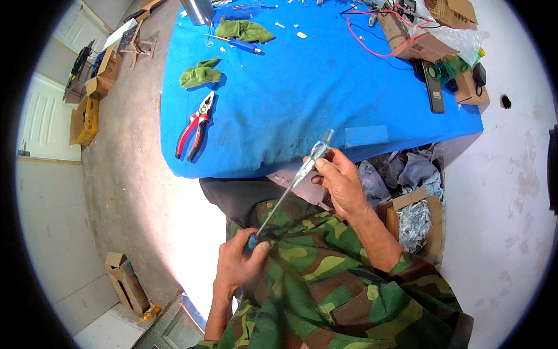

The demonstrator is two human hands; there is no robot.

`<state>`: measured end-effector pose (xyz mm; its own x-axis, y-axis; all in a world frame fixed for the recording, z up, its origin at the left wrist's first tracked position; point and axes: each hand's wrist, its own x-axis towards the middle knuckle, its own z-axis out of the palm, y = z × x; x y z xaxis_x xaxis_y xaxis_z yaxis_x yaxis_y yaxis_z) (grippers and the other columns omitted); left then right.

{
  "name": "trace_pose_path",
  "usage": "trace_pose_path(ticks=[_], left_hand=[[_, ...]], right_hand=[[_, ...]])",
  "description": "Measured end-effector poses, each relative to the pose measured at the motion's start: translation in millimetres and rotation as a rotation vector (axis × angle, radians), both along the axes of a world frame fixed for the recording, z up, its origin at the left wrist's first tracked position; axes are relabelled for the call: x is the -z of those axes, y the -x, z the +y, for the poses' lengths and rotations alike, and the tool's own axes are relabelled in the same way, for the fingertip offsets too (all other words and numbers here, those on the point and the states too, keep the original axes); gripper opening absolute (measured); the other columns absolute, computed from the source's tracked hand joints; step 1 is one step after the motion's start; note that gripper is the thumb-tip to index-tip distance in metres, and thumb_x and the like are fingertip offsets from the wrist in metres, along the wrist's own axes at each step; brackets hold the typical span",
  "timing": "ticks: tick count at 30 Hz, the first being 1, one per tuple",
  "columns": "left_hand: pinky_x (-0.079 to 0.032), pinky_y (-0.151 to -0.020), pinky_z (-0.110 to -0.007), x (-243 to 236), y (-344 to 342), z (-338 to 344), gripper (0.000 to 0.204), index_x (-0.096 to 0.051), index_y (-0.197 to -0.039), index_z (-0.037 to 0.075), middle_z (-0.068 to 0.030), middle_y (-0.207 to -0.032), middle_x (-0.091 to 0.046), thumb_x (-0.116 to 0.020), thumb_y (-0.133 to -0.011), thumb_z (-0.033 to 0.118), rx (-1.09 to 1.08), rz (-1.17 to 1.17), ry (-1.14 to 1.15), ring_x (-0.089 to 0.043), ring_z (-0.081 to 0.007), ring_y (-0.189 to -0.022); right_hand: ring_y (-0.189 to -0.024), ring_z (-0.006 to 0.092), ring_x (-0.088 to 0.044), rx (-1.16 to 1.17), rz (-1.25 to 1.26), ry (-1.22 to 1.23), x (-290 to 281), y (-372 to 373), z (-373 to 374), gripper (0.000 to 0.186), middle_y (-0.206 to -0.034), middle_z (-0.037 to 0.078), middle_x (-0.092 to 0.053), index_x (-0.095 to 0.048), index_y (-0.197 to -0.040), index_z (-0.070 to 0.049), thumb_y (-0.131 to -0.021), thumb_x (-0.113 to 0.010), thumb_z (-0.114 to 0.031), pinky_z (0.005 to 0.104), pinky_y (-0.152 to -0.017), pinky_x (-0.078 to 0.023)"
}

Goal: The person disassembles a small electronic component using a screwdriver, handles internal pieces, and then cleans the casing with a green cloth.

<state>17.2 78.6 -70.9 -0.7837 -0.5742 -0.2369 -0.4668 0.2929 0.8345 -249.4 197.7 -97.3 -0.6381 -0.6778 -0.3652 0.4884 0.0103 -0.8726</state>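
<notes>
My left hand (235, 259), low over my lap, is closed around the blue handle of a screwdriver (274, 214). Its long metal shaft slants up and right toward a slim clear tubular piece (317, 153). My right hand (344, 181) pinches this piece between thumb and fingers just off the table's front edge. The shaft meets its lower end; how far it reaches inside I cannot tell. Red-handled pliers (196, 125) lie on the blue-covered table (279, 99), their jaws pointing away from me.
Two green cloths (246, 31) and another blue-handled screwdriver (243, 45) lie far left, near a metal cylinder (198, 10). Far right are a cardboard box (415, 43), a red cable (353, 36) and a dark flat device (432, 90). A box of crumpled silvery scraps (414, 224) stands below.
</notes>
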Motion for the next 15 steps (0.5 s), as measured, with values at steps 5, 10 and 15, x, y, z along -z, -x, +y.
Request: trace_pose_path(ticks=[5, 10, 15], left_hand=[[-0.055, -0.068, -0.034, -0.5, -2.3, 3.6, 0.036, -0.066, -0.119, 0.001, -0.0117, -0.082, -0.072, -0.075, -0.095, 0.026, 0.021, -0.029, 0.016, -0.07, -0.0203, -0.071], [-0.055, -0.068, -0.034, -10.3, 0.7, 3.5, 0.033, -0.066, -0.121, 0.001, -0.0132, -0.083, -0.072, -0.072, -0.097, 0.023, -0.016, -0.065, -0.035, -0.07, -0.0214, -0.071], [-0.054, -0.067, -0.034, -6.7, 0.9, 3.7, 0.033, -0.066, -0.122, 0.001, -0.014, -0.082, -0.072, -0.07, -0.098, 0.022, -0.017, -0.048, 0.014, -0.069, -0.0214, -0.07]], right_hand=[[-0.113, 0.0205, -0.064, 0.047, -0.104, 0.068, -4.7, -5.1, -0.5, 0.025, -0.129, 0.016, -0.065, -0.055, -0.126, -0.004, -0.102, -0.062, -0.006, 0.0391, -0.089, -0.056], [-0.114, 0.0249, -0.065, 0.088, -0.17, 0.139, 0.4, -8.7, -3.6, 0.029, -0.132, 0.019, -0.061, -0.051, -0.127, -0.002, -0.1, -0.06, -0.001, 0.0412, -0.089, -0.058], [-0.115, 0.027, -0.066, 0.131, -0.148, 0.108, 2.7, -13.3, -5.3, 0.029, -0.132, 0.019, -0.061, -0.05, -0.125, -0.001, -0.098, -0.061, 0.002, 0.0406, -0.091, -0.06]])
